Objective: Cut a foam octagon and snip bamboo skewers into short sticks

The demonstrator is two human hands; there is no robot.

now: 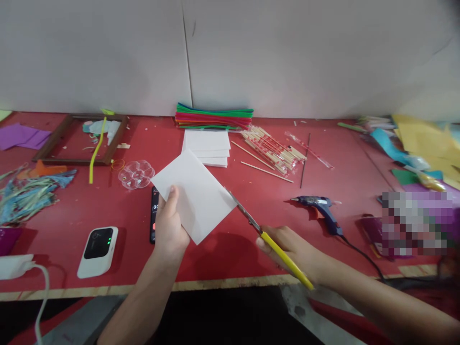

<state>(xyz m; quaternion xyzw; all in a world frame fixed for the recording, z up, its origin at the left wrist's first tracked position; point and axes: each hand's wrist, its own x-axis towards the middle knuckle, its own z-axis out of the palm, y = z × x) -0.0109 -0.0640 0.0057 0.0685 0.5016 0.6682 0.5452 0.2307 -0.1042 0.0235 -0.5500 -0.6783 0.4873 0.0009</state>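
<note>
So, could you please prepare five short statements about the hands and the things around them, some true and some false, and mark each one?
1. The left hand holds a white sheet. True.
2. The right hand holds a wooden stick. False: it holds yellow-handled scissors.
3. The phone is partly hidden from view. True.
4. The glue gun lies to the left of the white sheet. False: it lies to the right.
5. The wooden frame lies on the left side of the picture. True.
</note>
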